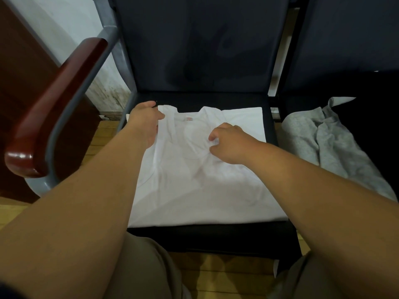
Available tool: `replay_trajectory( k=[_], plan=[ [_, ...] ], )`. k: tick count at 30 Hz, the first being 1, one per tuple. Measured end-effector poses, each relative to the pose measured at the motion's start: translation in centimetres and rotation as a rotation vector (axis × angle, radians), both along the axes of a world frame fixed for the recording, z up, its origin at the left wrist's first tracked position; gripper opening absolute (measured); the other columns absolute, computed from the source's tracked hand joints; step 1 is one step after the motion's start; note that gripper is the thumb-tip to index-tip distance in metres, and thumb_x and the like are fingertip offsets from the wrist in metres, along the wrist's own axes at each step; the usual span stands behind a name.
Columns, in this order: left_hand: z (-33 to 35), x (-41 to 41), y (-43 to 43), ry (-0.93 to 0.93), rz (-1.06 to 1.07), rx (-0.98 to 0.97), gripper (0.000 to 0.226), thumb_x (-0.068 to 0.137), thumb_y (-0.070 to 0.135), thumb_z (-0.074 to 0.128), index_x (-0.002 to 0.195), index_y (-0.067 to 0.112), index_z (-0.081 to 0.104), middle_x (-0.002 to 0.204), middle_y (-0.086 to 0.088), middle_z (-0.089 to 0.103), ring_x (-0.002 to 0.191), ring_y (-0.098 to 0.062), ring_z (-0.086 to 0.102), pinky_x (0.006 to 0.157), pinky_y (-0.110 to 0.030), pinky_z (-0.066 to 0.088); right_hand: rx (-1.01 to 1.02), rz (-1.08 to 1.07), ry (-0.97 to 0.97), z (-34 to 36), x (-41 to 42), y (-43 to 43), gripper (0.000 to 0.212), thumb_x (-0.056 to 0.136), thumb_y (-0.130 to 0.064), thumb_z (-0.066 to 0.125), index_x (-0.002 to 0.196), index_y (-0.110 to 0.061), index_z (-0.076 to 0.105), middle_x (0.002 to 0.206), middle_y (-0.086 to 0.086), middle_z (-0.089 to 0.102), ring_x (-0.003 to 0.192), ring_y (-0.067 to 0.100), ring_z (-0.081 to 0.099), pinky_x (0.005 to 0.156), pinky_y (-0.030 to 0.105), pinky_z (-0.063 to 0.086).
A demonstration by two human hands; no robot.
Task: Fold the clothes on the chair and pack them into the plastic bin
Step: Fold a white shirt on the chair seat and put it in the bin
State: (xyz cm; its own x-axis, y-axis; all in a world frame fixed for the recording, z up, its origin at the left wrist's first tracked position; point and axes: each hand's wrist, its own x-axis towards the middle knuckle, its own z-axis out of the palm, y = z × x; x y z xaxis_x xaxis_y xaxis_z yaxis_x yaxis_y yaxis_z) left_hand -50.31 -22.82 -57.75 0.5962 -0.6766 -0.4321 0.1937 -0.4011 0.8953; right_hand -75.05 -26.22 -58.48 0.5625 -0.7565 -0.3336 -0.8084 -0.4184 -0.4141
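You were folding the shirt [194,190]: left hand [145,123] gripped its shoulder, right hand [230,144] pinched its middle; next, likely a sideways fold.

1. The white shirt [194,190] is thin, matt cloth, smooth apart from soft creases.
2. The grey garment [323,143] is flecked knit cloth, soft and matt.
3. The chair backrest [200,44] is dark matt cloth with dull, darker blotches.
4. The armrest [56,104] is red-brown wood, lacquered to a high gloss with bright highlights.
5. The chair frame [108,39] is grey painted metal tube, smooth with a faint sheen.
6. The floor [216,270] is yellowish wood strips, lightly glossy.
7. The wall [71,24] is matt white paint, mottled and rough near its foot.
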Motion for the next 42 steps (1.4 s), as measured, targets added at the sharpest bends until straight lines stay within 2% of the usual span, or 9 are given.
replay_trajectory(
  k=[6,9,12,17,19,21,29,33,42],
  plan=[
    [-0.3,-0.4,-0.1,-0.234,-0.025,0.124,0.052,0.098,0.0,0.059,0.149,0.007,0.053,0.146,-0.019,0.059,0.132,-0.038,0.06,0.068,-0.024,0.047,-0.005,0.01,0.02,0.1,0.2,0.2,0.046,0.102,-0.035,0.057,0.147,-0.027,0.056,0.153,-0.003,0.041,0.139,0.026,0.039,0.107,0.041,0.047],
    [0.6,-0.2,1.2,-0.307,-0.016,0.176,0.052,0.098,0.014,0.065,0.148,0.02,0.054,0.145,-0.011,0.059,0.135,-0.027,0.058,0.074,-0.019,0.051,-0.019,-0.017,0.03,0.8,0.8,0.4,0.046,0.102,-0.037,0.056,0.147,-0.027,0.057,0.15,0.001,0.043,0.135,0.028,0.044,0.106,0.043,0.049],
    [-0.1,2.1,1.6,-0.956,-0.423,0.556,0.041,0.096,0.021,0.073,0.135,0.02,0.061,0.124,-0.002,0.059,0.114,-0.019,0.06,0.094,-0.027,0.055,-0.048,-0.021,0.041,1.8,1.9,1.0,0.044,0.103,-0.037,0.055,0.144,-0.023,0.059,0.146,0.004,0.046,0.131,0.03,0.048,0.105,0.045,0.05],
    [0.4,5.5,5.6,-0.827,-0.436,0.58,0.037,0.098,0.018,0.068,0.134,0.025,0.058,0.136,-0.007,0.063,0.128,-0.023,0.061,0.109,-0.037,0.052,-0.036,-0.025,-0.012,3.6,4.5,3.0,0.036,0.103,-0.029,0.054,0.129,-0.009,0.07,0.134,0.01,0.063,0.118,0.031,0.061,0.101,0.045,0.055],
    [1.6,6.8,7.3,-0.613,-0.335,0.479,0.023,0.095,0.019,0.068,0.118,0.026,0.068,0.126,-0.012,0.071,0.117,-0.029,0.069,0.102,-0.045,0.058,-0.034,-0.032,-0.064,4.2,6.0,4.0,0.035,0.103,-0.027,0.054,0.126,-0.007,0.072,0.134,0.011,0.067,0.115,0.03,0.065,0.099,0.043,0.056],
    [2.1,7.5,9.9,-0.754,-0.398,0.501,0.015,0.094,0.022,0.07,0.107,0.014,0.072,0.113,-0.014,0.074,0.105,-0.035,0.073,0.093,-0.048,0.061,-0.032,-0.043,-0.108,4.7,7.7,4.9,0.034,0.102,-0.025,0.055,0.124,-0.006,0.073,0.131,0.011,0.069,0.112,0.03,0.068,0.097,0.043,0.058],
    [3.5,6.3,16.2,-0.656,-0.909,0.742,0.054,0.086,0.066,0.073,0.1,0.014,0.076,0.096,-0.005,0.075,0.088,-0.02,0.071,0.076,-0.033,0.059,0.042,-0.109,-0.248,5.3,14.3,7.3,0.026,0.104,-0.021,0.054,0.119,-0.013,0.074,0.117,0.007,0.074,0.104,0.025,0.07,0.092,0.038,0.059],
    [3.4,5.1,16.5,-0.68,-0.95,0.675,0.046,0.08,0.061,0.083,0.074,0.018,0.066,0.077,-0.001,0.064,0.072,-0.019,0.061,0.064,-0.03,0.047,0.048,-0.111,-0.183,3.7,17.0,6.8,0.027,0.107,-0.024,0.053,0.125,-0.018,0.072,0.122,0.004,0.071,0.105,0.023,0.067,0.096,0.037,0.059],
    [2.4,6.6,15.3,-0.668,-0.96,0.713,0.047,0.082,0.05,0.086,0.116,0.02,0.073,0.112,0.0,0.071,0.099,-0.023,0.069,0.093,-0.04,0.059,-0.055,0.228,0.0,1.7,22.5,5.1,0.037,0.099,-0.048,0.057,0.134,-0.048,0.068,0.155,0.0,0.051,0.144,0.034,0.042,0.118,0.046,0.04]
  ],
)
